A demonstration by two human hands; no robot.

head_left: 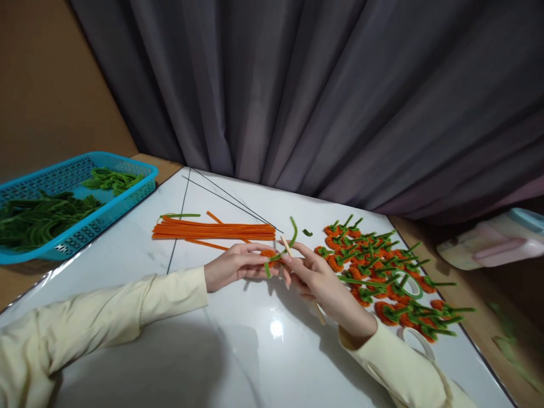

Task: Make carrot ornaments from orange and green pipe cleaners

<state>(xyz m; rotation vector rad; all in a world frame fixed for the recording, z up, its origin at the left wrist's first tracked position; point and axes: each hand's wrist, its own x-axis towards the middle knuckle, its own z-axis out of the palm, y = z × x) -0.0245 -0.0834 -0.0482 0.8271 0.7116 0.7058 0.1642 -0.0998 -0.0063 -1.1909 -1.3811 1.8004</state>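
Note:
My left hand (pixel 236 266) pinches a small orange coil of pipe cleaner (pixel 268 254) with a green pipe cleaner (pixel 291 235) curling up out of it. My right hand (pixel 317 277) meets it from the right, fingers closed on a thin wooden stick (pixel 285 245) that passes through the hand and ends near my wrist. Both hands hover just above the white marble-look table (pixel 255 345). Behind them lies a bundle of straight orange pipe cleaners (pixel 212 230). A pile of finished orange-and-green pieces (pixel 382 272) lies to the right.
A blue plastic basket (pixel 106 212) with green pipe cleaners stands at the table's left corner. Two thin dark wires (pixel 229 199) lie near the back edge. A grey curtain hangs behind. A pink-and-blue box (pixel 497 238) sits off the table at right. A short green scrap (pixel 307 232) lies nearby.

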